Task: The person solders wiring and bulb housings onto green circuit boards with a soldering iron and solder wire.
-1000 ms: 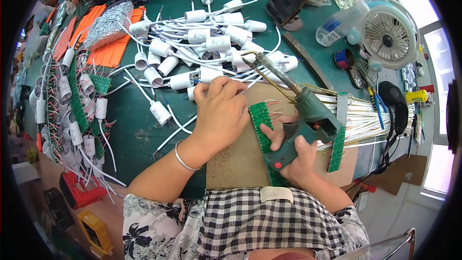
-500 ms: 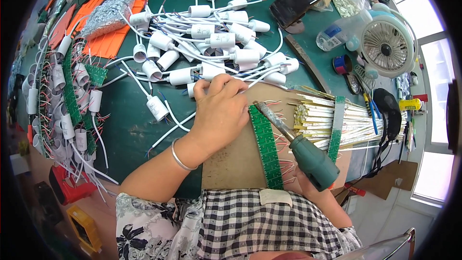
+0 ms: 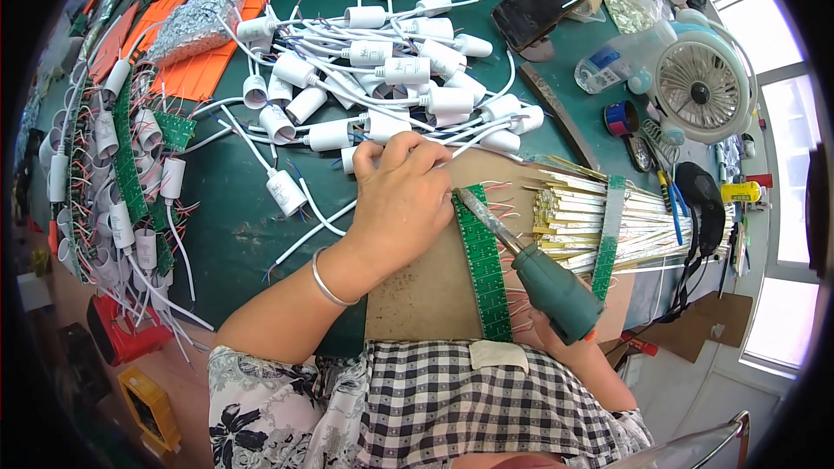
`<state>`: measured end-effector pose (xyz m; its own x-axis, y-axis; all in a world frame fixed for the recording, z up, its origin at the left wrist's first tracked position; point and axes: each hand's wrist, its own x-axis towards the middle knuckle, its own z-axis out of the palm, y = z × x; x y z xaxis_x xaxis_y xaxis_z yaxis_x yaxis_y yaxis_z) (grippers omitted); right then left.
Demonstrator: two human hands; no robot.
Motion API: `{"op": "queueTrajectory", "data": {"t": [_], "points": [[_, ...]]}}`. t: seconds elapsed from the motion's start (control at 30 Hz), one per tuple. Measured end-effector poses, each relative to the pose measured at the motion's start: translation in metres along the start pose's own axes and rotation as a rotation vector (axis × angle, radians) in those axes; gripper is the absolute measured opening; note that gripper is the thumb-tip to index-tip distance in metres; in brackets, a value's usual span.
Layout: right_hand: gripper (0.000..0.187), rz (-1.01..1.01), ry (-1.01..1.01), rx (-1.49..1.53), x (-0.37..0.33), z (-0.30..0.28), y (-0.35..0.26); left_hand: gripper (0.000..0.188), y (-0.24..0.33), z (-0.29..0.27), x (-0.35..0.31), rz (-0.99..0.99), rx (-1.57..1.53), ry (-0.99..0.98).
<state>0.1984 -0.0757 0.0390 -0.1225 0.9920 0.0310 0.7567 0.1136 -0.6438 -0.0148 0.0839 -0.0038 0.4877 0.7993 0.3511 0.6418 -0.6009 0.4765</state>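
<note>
My left hand [image 3: 404,195] rests palm down beside the top end of a long green circuit board strip [image 3: 485,269], its fingers curled and its grip hidden underneath. A white cable [image 3: 465,149] runs up to its knuckles, and a white lamp holder [image 3: 348,159] lies against its fingers. In my right hand [image 3: 556,334] is a soldering iron [image 3: 556,293] with a green handle, held by its back end. Its dark, worn tip reaches the board's top left corner, close to my left fingertips. Thin red and white wires stick out along the board's right side.
A brown work board [image 3: 417,304] lies under the strip. Beyond it spreads a pile of white lamp holders [image 3: 382,52] with cables. Bundled narrow strips [image 3: 573,217] lie to the right, near a metal bar [image 3: 560,117], a phone [image 3: 546,0], a bottle [image 3: 621,61] and a fan [image 3: 699,91].
The soldering iron has shifted slightly left and its tip has dropped a little toward the board's corner. My left hand stays almost in place.
</note>
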Motion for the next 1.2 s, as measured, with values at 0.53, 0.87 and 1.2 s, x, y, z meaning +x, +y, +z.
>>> {"op": "queueTrajectory", "data": {"t": [0.53,0.87,1.2], "points": [[0.032,0.01,-0.02,0.103,-0.008,0.001,0.01,0.003,0.001,0.0,0.001,0.004,0.004,-0.002],[0.038,0.054,0.037,0.218,-0.019,0.006,0.022,0.004,0.001,-0.001,0.001,0.019,0.011,0.008],[0.041,0.123,0.274,0.633,-0.03,0.006,-0.001,0.006,-0.001,0.009,-0.002,0.068,0.053,0.063]]}}
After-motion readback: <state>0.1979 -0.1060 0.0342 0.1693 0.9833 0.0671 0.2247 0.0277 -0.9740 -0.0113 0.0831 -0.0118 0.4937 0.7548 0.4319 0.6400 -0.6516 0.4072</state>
